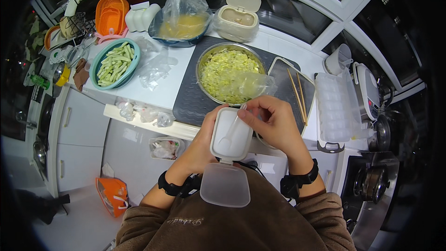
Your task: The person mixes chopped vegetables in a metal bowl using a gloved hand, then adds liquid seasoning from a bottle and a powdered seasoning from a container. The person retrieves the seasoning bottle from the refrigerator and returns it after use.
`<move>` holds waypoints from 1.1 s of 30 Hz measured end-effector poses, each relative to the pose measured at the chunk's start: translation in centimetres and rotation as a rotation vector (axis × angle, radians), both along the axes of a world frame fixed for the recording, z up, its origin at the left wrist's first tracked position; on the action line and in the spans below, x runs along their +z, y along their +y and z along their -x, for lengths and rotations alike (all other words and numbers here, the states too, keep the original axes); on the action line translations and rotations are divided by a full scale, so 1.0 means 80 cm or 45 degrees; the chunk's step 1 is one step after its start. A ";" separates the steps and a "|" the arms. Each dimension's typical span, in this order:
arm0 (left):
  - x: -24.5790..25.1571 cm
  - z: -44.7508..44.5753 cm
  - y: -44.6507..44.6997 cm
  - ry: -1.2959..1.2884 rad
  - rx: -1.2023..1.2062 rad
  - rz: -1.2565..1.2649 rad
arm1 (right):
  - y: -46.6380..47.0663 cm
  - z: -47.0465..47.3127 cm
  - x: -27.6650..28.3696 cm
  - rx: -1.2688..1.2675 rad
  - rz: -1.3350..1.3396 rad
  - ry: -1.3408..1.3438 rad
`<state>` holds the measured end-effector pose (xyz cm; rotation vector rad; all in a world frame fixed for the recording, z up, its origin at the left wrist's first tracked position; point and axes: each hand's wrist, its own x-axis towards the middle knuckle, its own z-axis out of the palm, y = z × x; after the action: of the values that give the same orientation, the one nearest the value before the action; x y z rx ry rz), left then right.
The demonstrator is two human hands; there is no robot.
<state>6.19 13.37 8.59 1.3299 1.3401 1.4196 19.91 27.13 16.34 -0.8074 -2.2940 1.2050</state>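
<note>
My left hand [204, 143] holds a white seasoning box [226, 118] by its left side, filled with a white powder. Its translucent lid [225, 185] hangs open toward my body. Between the thumb and fingers of my right hand [270, 120] is the handle of a small clear spoon [228, 137], whose bowl rests on the powder. Just beyond both hands, a steel bowl [201, 59] of chopped yellow-green vegetable stands on a dark mat [186, 94]. A clear plastic bag or glove [256, 83] lies over the bowl's near right part.
Wooden chopsticks [297, 94] lie on a grey cutting board [278, 73] at right. Left stands a teal basket [136, 59] of pale green vegetable strips. Behind are a bagged yellow mass [184, 26] and an open-lidded container [238, 28]. A lidded plastic tray [332, 108] sits far right.
</note>
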 end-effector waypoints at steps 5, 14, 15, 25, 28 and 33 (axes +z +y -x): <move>0.000 0.003 0.001 0.036 0.002 0.010 | 0.007 0.004 0.005 0.054 0.100 0.033; -0.006 0.007 0.004 0.074 0.060 -0.026 | 0.004 -0.023 0.034 0.208 -0.411 0.334; -0.006 0.008 0.004 0.099 0.066 -0.041 | 0.002 -0.026 0.033 0.188 -0.482 0.359; 0.001 0.012 0.009 0.157 0.066 -0.015 | -0.006 -0.031 -0.017 -0.044 -0.126 0.356; 0.001 0.013 0.010 0.203 0.087 -0.014 | -0.008 -0.028 -0.034 -0.175 0.083 0.339; -0.006 0.014 0.014 0.150 0.102 0.012 | -0.006 -0.021 -0.050 -0.377 0.626 0.440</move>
<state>5.09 14.48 8.15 1.3854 1.4897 1.4043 21.56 26.68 12.36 -0.9712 -1.5597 1.6383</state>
